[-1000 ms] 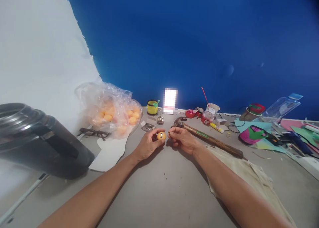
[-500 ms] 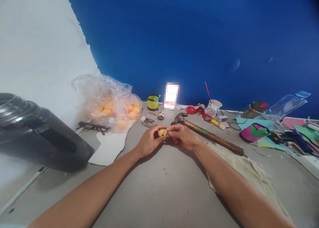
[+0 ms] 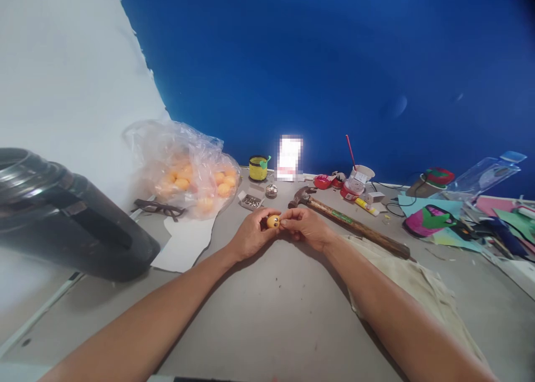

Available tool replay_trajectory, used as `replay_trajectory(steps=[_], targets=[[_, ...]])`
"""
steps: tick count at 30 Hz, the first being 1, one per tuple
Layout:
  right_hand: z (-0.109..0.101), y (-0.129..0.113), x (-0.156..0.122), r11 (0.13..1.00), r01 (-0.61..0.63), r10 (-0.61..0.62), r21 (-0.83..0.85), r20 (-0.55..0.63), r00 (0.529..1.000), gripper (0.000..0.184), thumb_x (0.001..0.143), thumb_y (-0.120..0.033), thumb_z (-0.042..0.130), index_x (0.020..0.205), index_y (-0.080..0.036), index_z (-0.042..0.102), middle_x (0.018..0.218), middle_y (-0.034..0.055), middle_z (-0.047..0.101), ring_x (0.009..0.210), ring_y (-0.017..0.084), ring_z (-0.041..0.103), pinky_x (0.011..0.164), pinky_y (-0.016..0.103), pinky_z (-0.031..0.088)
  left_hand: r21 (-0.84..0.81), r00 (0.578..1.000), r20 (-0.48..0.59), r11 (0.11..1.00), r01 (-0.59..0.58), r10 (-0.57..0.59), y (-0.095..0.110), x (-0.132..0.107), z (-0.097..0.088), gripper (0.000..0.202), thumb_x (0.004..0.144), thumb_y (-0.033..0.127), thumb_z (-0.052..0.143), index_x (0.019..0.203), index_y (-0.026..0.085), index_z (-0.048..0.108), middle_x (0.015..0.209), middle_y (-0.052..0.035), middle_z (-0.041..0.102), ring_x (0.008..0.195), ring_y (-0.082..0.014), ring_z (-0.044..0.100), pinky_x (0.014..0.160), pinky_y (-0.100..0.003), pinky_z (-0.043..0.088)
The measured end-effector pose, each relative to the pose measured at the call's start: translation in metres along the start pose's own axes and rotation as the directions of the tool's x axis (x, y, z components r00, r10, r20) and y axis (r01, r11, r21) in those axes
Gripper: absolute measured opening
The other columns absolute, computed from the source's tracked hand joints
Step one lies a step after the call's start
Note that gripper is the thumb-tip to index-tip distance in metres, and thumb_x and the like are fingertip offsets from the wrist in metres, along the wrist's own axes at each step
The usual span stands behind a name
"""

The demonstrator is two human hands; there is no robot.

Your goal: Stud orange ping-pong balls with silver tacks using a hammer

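My left hand [image 3: 253, 231] is closed around a small orange ball, like a table tennis ball [image 3: 273, 221], holding it above the table. A few shiny dark dots, which look like tacks, show on the ball's right side. The thumb and fingers of my right hand [image 3: 308, 226] are pinched together against that side; whatever is between them is hidden. Just beyond my hands stands a small open box [image 3: 251, 201] of shiny metal tacks. Near the box sits a ball covered in silver studs [image 3: 271, 191].
A clear plastic bag [image 3: 184, 153] of orange balls and a dark flask [image 3: 79, 220] are at left, with glasses [image 3: 159, 207] between. A hammer [image 3: 355, 225] and beige cloth [image 3: 412, 284] lie at right. Behind stand a yellow pot [image 3: 258, 169] and a white cup [image 3: 359, 176].
The orange ball has turned slightly in my left hand, its dark dots shifting to the right. Both hands stay nearly in place. The view has tilted a little.
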State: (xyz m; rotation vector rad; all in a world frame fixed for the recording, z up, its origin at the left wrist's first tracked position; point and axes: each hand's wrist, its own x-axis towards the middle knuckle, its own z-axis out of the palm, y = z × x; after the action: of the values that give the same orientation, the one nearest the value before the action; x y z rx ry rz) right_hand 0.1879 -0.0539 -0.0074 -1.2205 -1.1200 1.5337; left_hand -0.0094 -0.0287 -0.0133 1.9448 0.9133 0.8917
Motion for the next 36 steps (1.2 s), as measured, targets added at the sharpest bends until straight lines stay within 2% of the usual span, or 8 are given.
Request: replay_trajectory(steps=[9, 22, 25, 36], targets=[[-0.002, 0.004, 0.002, 1.0, 0.005, -0.005, -0.011, -0.007, 1.0, 0.035, 0.06, -0.042, 0.09, 0.078, -0.016, 0.073, 0.071, 0.0035, 0.068, 0.054, 0.008, 0.045, 0.049, 0.024, 0.025, -0.011, 1.0, -0.004, 1.0, 0.007, -0.007, 0.0, 0.0, 0.0, 0.034, 0.082, 0.039, 0.078, 0.11, 0.019, 0.073, 0.108, -0.0074, 0.073, 0.096, -0.0237, 0.068, 0.085, -0.033, 0.053], [0.004, -0.002, -0.003, 0.999, 0.002, -0.004, -0.032, -0.046, 0.999, 0.032, 0.058, -0.039, 0.089, 0.074, -0.016, 0.072, 0.065, 0.0015, 0.066, 0.052, 0.007, 0.044, 0.047, 0.023, 0.026, -0.005, 1.0, 0.007, 1.0, 0.019, -0.019, 0.001, 0.001, -0.001, 0.039, 0.081, 0.048, 0.079, 0.108, 0.019, 0.074, 0.105, -0.0068, 0.074, 0.092, -0.023, 0.068, 0.08, -0.033, 0.052], [0.006, -0.003, -0.003, 0.999, 0.022, -0.024, -0.047, -0.048, 0.999, 0.031, 0.059, -0.039, 0.088, 0.073, -0.016, 0.073, 0.064, 0.0016, 0.066, 0.053, 0.008, 0.044, 0.047, 0.023, 0.027, 0.0, 1.0, -0.006, 1.0, 0.017, -0.017, 0.0, 0.001, -0.001, 0.036, 0.08, 0.044, 0.08, 0.106, 0.02, 0.074, 0.103, -0.0058, 0.074, 0.09, -0.0221, 0.067, 0.08, -0.033, 0.052], [0.014, -0.004, -0.007, 0.961, 0.109, -0.142, -0.252, -0.115, 0.983, 0.023, 0.066, -0.037, 0.079, 0.071, -0.017, 0.07, 0.064, 0.0015, 0.066, 0.054, 0.01, 0.048, 0.051, 0.025, 0.036, -0.046, 0.996, -0.022, 0.996, 0.082, -0.083, -0.004, 0.001, 0.001, 0.033, 0.075, 0.038, 0.081, 0.099, 0.018, 0.071, 0.099, -0.0058, 0.073, 0.081, -0.0187, 0.064, 0.071, -0.029, 0.051]])
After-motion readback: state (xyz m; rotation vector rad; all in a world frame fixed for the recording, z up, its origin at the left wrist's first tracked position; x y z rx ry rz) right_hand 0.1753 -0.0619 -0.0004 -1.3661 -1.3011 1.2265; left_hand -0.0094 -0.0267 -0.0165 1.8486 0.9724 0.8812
